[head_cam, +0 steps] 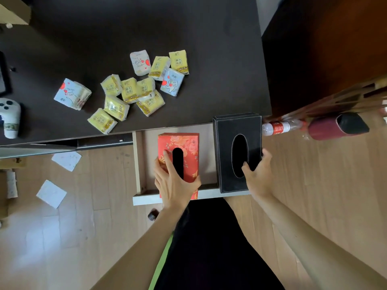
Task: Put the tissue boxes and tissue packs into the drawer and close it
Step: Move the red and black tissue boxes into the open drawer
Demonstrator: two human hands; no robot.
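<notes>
Open drawer (139,164), red floral tissue box (184,147) inside under left hand (174,185), fingers clamped round it. Right hand (258,176) gripping black tissue box (236,126), oval slot up. Tissue packs (127,86) scattered on desk (209,28).

Two paper sheets (66,160) on the wooden floor (83,227) — plastic bottle (280,127) (red label) right.

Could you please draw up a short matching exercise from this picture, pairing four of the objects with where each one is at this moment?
Things:
1. red tissue box
2. black tissue box
3. yellow tissue packs
4. plastic bottle

Places:
A. scattered on the dark desktop
B. held by the right hand at the drawer's right side
C. lying on the floor right of the desk
D. under the left hand in the open drawer

Pairs: 1-D, 2-B, 3-A, 4-C
</notes>
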